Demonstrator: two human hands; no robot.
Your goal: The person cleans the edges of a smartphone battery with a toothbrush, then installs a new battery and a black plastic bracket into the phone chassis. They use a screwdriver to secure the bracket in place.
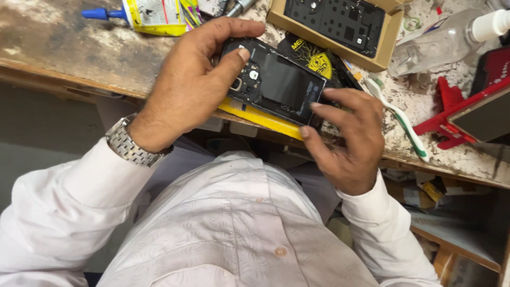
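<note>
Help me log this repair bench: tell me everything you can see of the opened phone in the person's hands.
The opened phone is a dark slab with its back cover off, showing a large black battery, a camera module and small metal parts near one end. It lies tilted over the worn bench's edge, above a yellow strip. The left hand grips its camera end, thumb on top; the right hand holds the other end by the fingertips.

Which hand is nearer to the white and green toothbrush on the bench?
The right hand. It grips the opened phone just beside the toothbrush; the left hand holds the phone's far end.
</note>
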